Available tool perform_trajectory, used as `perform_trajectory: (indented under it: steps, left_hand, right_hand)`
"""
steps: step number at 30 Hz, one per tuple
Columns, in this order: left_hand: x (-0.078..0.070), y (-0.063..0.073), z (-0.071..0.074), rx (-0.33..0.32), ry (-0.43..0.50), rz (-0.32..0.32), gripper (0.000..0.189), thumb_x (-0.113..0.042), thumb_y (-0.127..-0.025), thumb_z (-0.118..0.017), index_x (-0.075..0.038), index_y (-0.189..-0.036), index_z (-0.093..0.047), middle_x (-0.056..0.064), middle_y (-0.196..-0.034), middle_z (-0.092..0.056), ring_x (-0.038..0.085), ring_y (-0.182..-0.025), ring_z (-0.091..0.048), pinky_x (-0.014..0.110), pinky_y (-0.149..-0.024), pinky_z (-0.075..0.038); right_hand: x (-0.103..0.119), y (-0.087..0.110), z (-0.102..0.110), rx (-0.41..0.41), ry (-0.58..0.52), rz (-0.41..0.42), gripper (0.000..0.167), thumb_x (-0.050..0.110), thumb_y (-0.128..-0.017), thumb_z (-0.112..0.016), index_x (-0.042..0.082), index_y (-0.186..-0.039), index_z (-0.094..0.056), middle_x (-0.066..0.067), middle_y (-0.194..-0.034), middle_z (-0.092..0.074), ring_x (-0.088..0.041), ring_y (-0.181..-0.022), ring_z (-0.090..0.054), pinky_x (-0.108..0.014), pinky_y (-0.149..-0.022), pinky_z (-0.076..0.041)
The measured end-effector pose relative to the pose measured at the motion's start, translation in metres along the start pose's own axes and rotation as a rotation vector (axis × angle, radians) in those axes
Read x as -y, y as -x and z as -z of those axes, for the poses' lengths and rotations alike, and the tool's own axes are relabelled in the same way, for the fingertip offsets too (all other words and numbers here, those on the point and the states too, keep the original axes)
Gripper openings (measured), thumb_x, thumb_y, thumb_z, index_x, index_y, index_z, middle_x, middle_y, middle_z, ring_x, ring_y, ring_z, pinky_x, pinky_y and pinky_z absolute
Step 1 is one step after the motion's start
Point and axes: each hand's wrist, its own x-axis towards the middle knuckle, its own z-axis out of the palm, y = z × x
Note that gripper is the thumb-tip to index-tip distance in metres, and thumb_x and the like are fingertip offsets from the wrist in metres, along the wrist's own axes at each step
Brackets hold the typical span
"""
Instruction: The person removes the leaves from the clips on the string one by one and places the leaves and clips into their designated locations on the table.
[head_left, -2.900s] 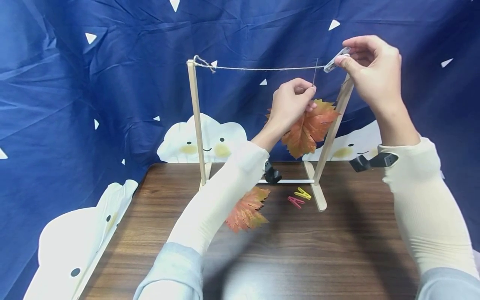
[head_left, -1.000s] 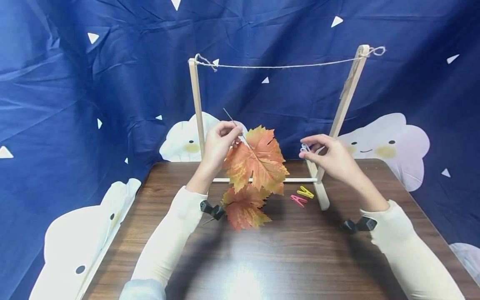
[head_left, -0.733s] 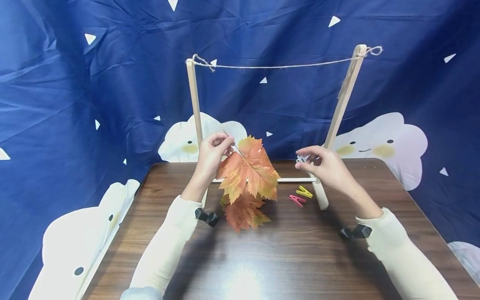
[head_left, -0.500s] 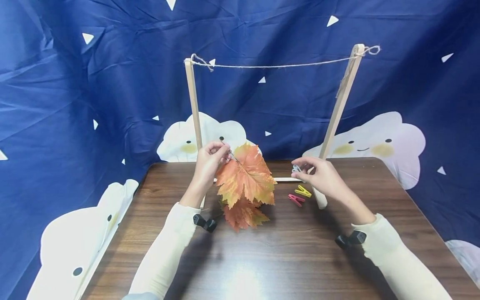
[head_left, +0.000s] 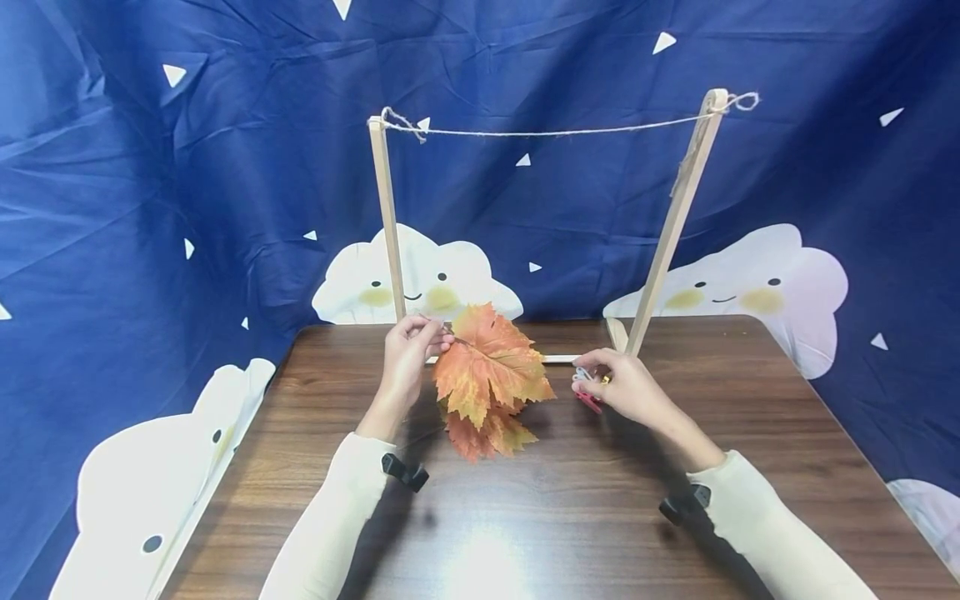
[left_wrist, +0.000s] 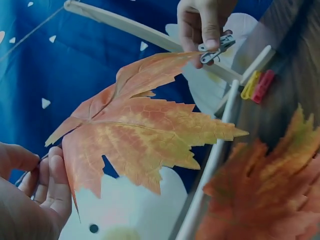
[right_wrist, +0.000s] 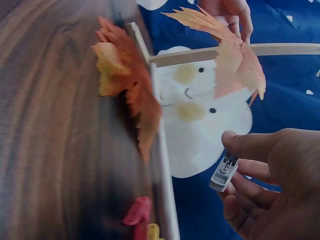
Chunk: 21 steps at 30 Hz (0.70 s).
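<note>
My left hand [head_left: 408, 358] pinches the stem of an orange maple leaf [head_left: 491, 367], which hangs over the table left of centre. Below it a second, redder leaf [head_left: 487, 437] lies on the table, partly covered in the head view. Between thumb and fingers my right hand [head_left: 622, 387] holds a grey clothespin [right_wrist: 224, 172]. That hand is low, above a pink clothespin [left_wrist: 263, 86] and a yellow clothespin [left_wrist: 250, 85] lying side by side on the table. In the head view its fingers hide most of the yellow one.
A wooden frame stands at the back of the table [head_left: 510, 517], with a left post [head_left: 386, 208], a right post [head_left: 678, 208] and a white crossbar [head_left: 561, 359] low down. Twine [head_left: 525, 133] runs between the post tops. Behind hangs a blue cloth [head_left: 480, 50] with clouds.
Both hands have come down from the twine toward the table, the left also moving left with the leaf. The grey clothespin came off the twine area in the right hand.
</note>
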Motion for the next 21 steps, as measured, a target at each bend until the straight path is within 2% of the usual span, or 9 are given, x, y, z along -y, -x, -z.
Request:
perform_trajectory:
  steps: [6, 10, 15, 21]
  left_hand:
    - [0.016, 0.009, 0.016, -0.049, 0.016, 0.033, 0.013, 0.004, -0.101, -0.063, -0.004, -0.092, -0.059, 0.006, -0.082, -0.073, 0.013, -0.071, -0.076, 0.023, -0.068, -0.064]
    - [0.028, 0.013, 0.026, -0.093, 0.025, 0.066, 0.013, 0.004, -0.101, -0.063, -0.005, -0.093, -0.059, 0.005, -0.081, -0.073, 0.013, -0.071, -0.076, 0.023, -0.069, -0.064]
    - [0.039, 0.018, 0.035, -0.141, 0.037, 0.059, 0.011, 0.004, -0.101, -0.062, -0.004, -0.095, -0.057, 0.006, -0.079, -0.076, 0.013, -0.071, -0.077, 0.023, -0.070, -0.065]
    - [0.055, 0.026, 0.044, -0.175, 0.031, 0.094, 0.004, 0.003, -0.101, -0.060, 0.004, -0.104, -0.056, 0.006, -0.081, -0.076, 0.013, -0.074, -0.078, 0.024, -0.073, -0.065]
  right_hand:
    - [-0.012, 0.004, -0.016, 0.012, 0.006, -0.027, 0.033, 0.009, -0.086, -0.088, -0.002, -0.114, -0.076, -0.008, -0.088, -0.075, -0.013, -0.070, -0.064, -0.024, -0.066, -0.052]
    - [-0.018, 0.008, -0.027, 0.024, 0.082, -0.044, 0.033, 0.013, -0.086, -0.088, 0.001, -0.114, -0.076, -0.006, -0.094, -0.074, -0.012, -0.078, -0.063, -0.026, -0.071, -0.051]
    - [-0.024, 0.013, -0.038, 0.025, 0.129, -0.057, 0.032, 0.016, -0.086, -0.089, 0.004, -0.113, -0.077, -0.004, -0.094, -0.072, -0.013, -0.081, -0.062, -0.031, -0.074, -0.052]
    - [-0.026, 0.016, -0.047, 0.021, 0.170, -0.050, 0.030, 0.017, -0.085, -0.089, 0.005, -0.110, -0.077, -0.004, -0.091, -0.072, -0.016, -0.081, -0.063, -0.036, -0.073, -0.053]
